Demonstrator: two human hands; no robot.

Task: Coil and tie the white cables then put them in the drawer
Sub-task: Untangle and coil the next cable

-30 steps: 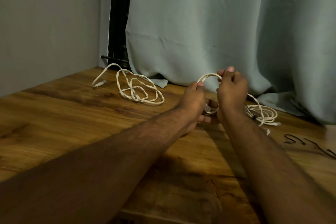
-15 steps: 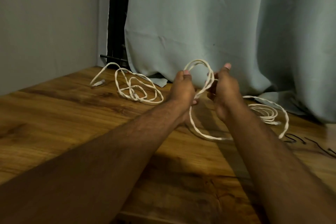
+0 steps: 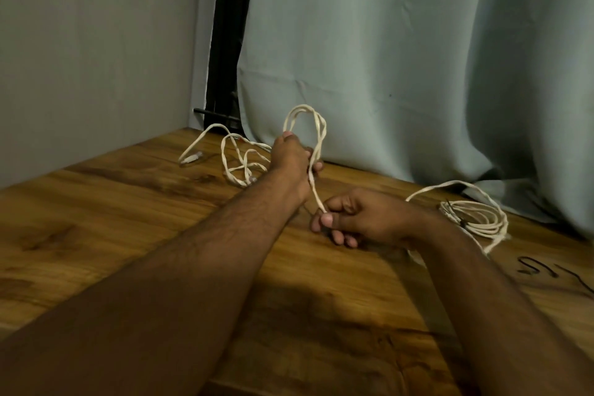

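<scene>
Above the wooden bench (image 3: 128, 219), near its far edge, a white cable (image 3: 316, 141) is held up by both hands. The left hand (image 3: 291, 161) is raised, and its fingers (image 3: 316, 167) are curled round a small loop of several turns that stands upright above the fist, against the grey-green curtain (image 3: 401, 58). From the bottom of that loop a single strand is led down and to the right to the right hand (image 3: 363, 219), where it is pinched between thumb and forefinger, the other fingers being curled beneath. Past the right hand the same cable is seen to arch up from behind the wrist and fall towards a coiled white cable (image 3: 475, 219) lying flat on the bench just beside the curtain's hem; whether the two are joined cannot be told. A dark tie seems to be wrapped round one side of that coil. A second, loose white cable (image 3: 231, 157) is spread in untidy loops on the bench behind the left hand, near the corner, with a plug at its left end. Thin black ties (image 3: 533, 267) are laid on the bench at the right edge. A grey wall (image 3: 96, 42) is seen at the left, with a dark vertical gap between it and the curtain
</scene>
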